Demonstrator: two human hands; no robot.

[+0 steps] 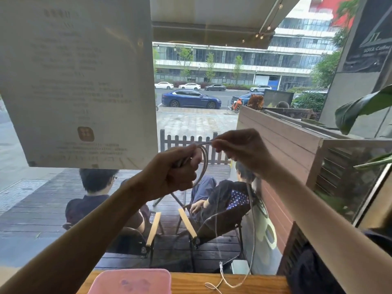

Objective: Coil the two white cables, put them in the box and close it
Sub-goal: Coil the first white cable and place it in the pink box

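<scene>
One cable (204, 164) loops between my hands: left hand (174, 172) fisted around the coil, right hand (237, 149) pinching the strand, whose tail hangs straight down to the table's (265, 283) far edge.

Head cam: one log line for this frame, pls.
phase: coiling | left hand: gripping loop of thin white cable | right hand: pinching cable, feeding | tail: hangs to wooden counter | pink plastic box: lid on

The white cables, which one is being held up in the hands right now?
The thicker cable, looped between the left hand and right hand, its tail hanging to the counter. The thinner cable is in neither hand.
</scene>
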